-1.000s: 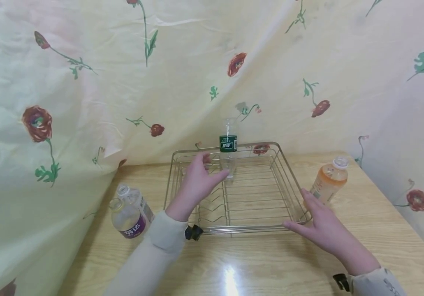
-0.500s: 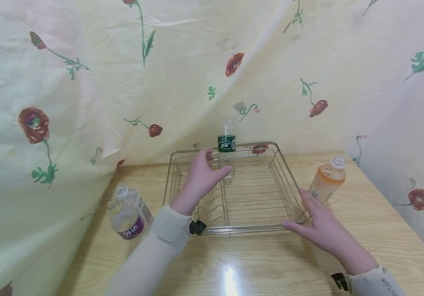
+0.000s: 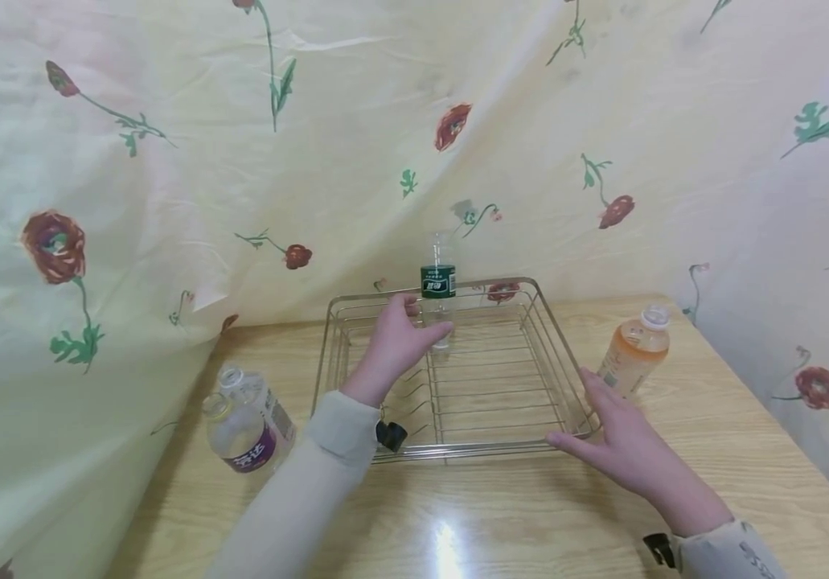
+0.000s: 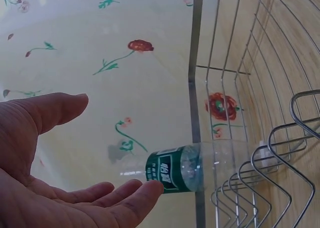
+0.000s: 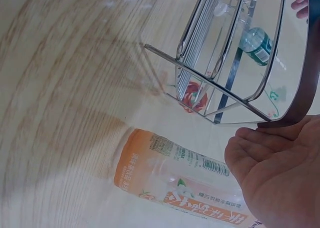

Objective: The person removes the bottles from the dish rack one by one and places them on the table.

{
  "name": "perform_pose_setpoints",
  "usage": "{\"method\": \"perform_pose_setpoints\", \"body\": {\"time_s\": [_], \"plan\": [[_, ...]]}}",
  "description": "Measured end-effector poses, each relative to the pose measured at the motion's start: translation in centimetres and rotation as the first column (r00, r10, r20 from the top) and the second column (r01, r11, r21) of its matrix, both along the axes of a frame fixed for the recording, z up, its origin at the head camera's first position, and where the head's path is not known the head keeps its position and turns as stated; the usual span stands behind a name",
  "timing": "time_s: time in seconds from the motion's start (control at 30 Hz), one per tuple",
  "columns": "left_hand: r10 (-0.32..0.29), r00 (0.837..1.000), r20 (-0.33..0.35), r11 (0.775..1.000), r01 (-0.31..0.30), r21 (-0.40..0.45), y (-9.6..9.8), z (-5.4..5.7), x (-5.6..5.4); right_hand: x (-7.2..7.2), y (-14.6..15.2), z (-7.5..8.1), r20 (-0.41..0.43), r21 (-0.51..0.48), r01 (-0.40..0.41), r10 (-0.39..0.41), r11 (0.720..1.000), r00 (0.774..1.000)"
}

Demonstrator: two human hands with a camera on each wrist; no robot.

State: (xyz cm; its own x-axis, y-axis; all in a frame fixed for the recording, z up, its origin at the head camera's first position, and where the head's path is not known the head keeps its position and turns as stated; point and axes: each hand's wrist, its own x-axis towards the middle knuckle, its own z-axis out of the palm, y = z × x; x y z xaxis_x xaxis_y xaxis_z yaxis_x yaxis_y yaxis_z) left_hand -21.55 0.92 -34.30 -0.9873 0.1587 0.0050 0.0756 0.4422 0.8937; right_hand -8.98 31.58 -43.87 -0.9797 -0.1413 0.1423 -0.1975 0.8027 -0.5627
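Observation:
A clear plastic bottle with a green label [image 3: 438,282] stands upside down at the back of the wire dish rack [image 3: 486,447], its neck down among the wires. My left hand [image 3: 397,346] reaches over the rack, thumb and fingers spread. In the left wrist view its fingertips [image 4: 152,188] overlap the edge of the green label, while the thumb stays well apart from the bottle. At the rack's front right corner is my right hand [image 3: 620,438], fingers stretched along the outer side and thumb by the front rim. The right wrist view has its relaxed fingers [image 5: 245,148] right under the rim.
An orange-labelled bottle [image 3: 631,354] stands right of the rack, close to my right hand. To the left are a purple-labelled bottle [image 3: 240,434] and another clear bottle [image 3: 264,396] behind it. Flowered cloth [image 3: 356,161] rises along the back and sides of the wooden table [image 3: 515,515].
My left hand has shifted slightly toward the green-labelled bottle, its thumb now overlapping the bottle's lower part in the head view. The right hand stays at the rack's corner.

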Motion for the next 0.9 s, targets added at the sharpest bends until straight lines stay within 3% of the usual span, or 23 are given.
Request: {"method": "perform_pose_setpoints", "body": {"time_s": [0.4, 0.9], "plan": [[0.036, 0.999, -0.018, 0.997, -0.037, -0.062, 1.1, -1.2, -1.5, -0.2, -0.1, -0.7, 0.000, 0.008, 0.004, -0.004, 1.000, 1.000], [0.074, 0.997, 0.001, 0.995, -0.074, -0.070, 2.3, -2.3, -3.5, 0.0, 0.3, -0.2, 0.002, 0.018, 0.008, -0.008, 1.000, 1.000]]}}
